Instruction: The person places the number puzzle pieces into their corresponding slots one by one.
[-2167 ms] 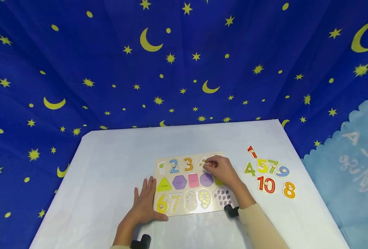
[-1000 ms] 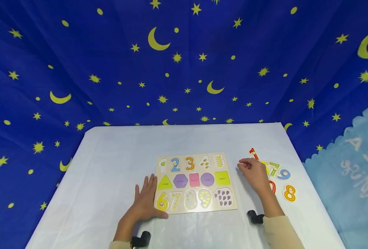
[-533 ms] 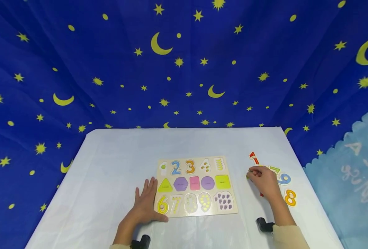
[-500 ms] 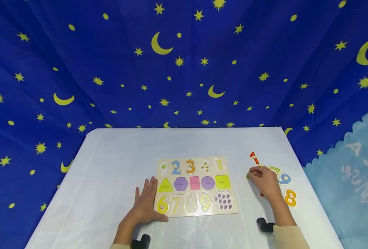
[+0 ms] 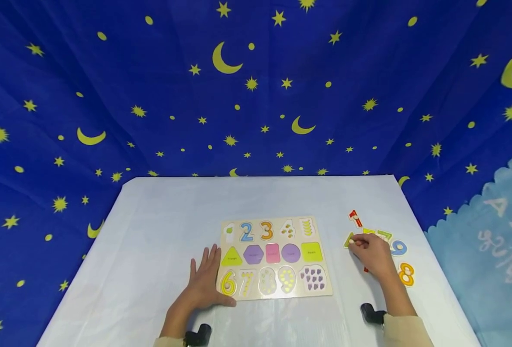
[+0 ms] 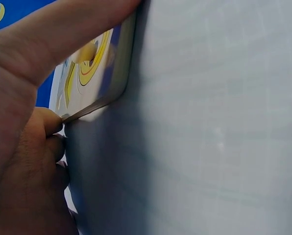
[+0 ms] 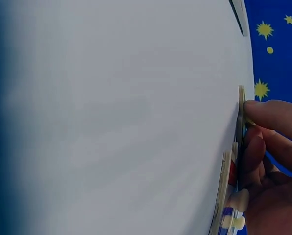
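- One piece, the 4 (image 5: 348, 240), in the right hand's (image 5: 374, 253) grip: thumb and finger pinch it at the knob.
- Change: two seconds ago that hand was over the board (image 5: 328, 289); now it is at the loose pieces to the right. So the 4 is singled out, its slot (image 5: 287, 229) unfilled.
- Lifted or touching the surface (image 5: 173, 212)? Hard to say; right wrist view has it edge-on.
- Left hand (image 5: 204, 286): as before, fingers spread at the board's left edge, thumb by the near corner.
- Seated in the board: 2 (image 5: 246, 232), 3 (image 5: 266, 230), 6 (image 5: 228, 284).
- Loose about the right hand: 1 (image 5: 356, 219), 5 (image 5: 367, 232), 7 (image 5: 384, 235), 9 (image 5: 399, 248), 8 (image 5: 406, 274); a red piece (image 5: 366, 270) mostly hidden.
- Surface white, faintly creased.
- Room: deep-blue backdrop (image 5: 169, 58), yellow moons and stars; light-blue panel (image 5: 468, 260) with white lettering, far right.
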Demonstrator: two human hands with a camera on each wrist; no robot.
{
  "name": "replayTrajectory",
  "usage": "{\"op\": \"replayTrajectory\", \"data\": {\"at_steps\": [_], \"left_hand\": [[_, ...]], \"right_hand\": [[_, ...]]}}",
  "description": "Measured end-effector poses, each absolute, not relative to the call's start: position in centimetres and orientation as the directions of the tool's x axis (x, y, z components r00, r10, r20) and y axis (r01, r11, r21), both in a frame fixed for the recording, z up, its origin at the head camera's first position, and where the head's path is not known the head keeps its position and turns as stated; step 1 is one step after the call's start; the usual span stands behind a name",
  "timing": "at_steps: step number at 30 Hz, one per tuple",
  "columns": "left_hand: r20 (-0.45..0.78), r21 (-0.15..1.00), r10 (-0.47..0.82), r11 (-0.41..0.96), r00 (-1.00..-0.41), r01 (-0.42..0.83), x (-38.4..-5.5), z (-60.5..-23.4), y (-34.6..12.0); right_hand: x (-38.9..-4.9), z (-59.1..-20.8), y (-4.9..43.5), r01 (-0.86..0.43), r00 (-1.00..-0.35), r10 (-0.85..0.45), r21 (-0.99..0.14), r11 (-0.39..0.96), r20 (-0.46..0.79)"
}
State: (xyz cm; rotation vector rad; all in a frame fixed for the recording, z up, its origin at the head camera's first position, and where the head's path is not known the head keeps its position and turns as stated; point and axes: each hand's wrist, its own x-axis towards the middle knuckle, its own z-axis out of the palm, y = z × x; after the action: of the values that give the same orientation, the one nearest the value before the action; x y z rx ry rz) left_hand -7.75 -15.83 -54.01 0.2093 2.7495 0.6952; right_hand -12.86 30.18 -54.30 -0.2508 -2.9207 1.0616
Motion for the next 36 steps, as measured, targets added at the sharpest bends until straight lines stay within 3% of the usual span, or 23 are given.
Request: {"op": "replayTrajectory", "data": {"at_steps": [36], "left_hand": [[-0.222,0.488,0.217,0.869,-0.951,0.085,-7.71,-53.73,-15.57]], "right_hand": [[-12.93,-54.32,30.32,0.103,-0.989,0.147,-0.642,0.76,0.015]]}}
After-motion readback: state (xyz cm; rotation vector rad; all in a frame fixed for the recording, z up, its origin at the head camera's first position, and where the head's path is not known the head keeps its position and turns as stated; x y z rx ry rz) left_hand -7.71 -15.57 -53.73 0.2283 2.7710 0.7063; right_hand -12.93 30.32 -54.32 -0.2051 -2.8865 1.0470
